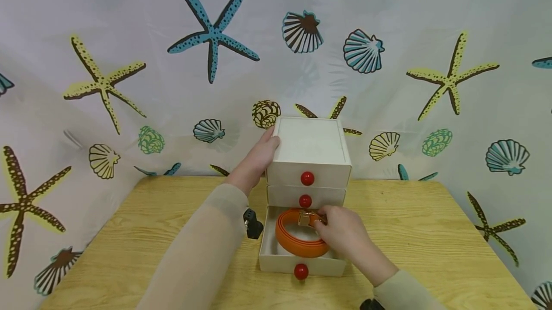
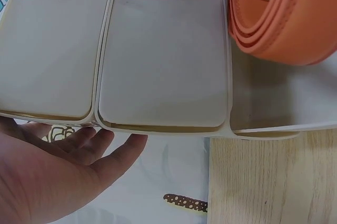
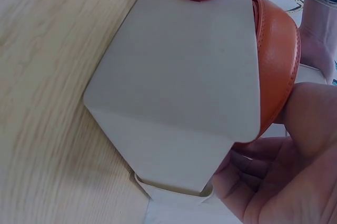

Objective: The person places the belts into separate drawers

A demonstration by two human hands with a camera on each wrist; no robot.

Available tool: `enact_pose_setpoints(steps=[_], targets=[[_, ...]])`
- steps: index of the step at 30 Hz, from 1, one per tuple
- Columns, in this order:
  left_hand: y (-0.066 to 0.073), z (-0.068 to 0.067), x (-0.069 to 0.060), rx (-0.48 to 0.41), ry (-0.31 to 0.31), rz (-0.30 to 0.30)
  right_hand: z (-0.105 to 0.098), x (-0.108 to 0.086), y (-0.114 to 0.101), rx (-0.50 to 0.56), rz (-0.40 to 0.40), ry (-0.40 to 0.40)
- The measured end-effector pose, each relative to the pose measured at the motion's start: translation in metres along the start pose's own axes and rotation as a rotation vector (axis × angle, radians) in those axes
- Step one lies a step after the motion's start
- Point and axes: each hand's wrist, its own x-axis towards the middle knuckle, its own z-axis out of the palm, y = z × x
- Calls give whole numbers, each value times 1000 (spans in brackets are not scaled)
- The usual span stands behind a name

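A coiled orange belt [image 1: 302,245] with a gold-toned buckle [image 1: 304,218] is in the pulled-out bottom drawer [image 1: 276,263] of a small white drawer box [image 1: 311,142]. My right hand [image 1: 347,231] pinches the coil at its right side, next to the buckle; in the right wrist view the thumb is against the orange strap [image 3: 276,61]. On the box's upper left side rests my left hand [image 1: 261,154]. From the left wrist view, that hand's fingers [image 2: 124,158] lie extended along the box's side. Parts of the right fingers are hidden behind the drawer.
Two upper drawers stay closed, with red round knobs [image 1: 307,178]. The bottom drawer's red knob [image 1: 301,271] faces the front of the wooden table [image 1: 414,247]. A white curtain [image 1: 267,80] printed with starfish and shells hangs behind the box.
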Motion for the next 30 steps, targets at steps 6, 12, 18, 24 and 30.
enact_pose_setpoints(steps=[6, 12, 18, 24, 30], targets=[[1, 0, -1, -6, 3, 1, 2, 2, -2, -18, 9, 4], [2, 0, 0, -15, 1, 2, 6, 4, -2, -30, 24, 17], [2, 1, 0, -11, 0, 8, 12, 3, -1, -79, 11, 73], [1, 0, 0, -10, 0, 15, 16, 1, -1, -108, -9, 111], [0, 0, 0, -4, -7, 16, 21, -1, -1, -133, -41, 148]])
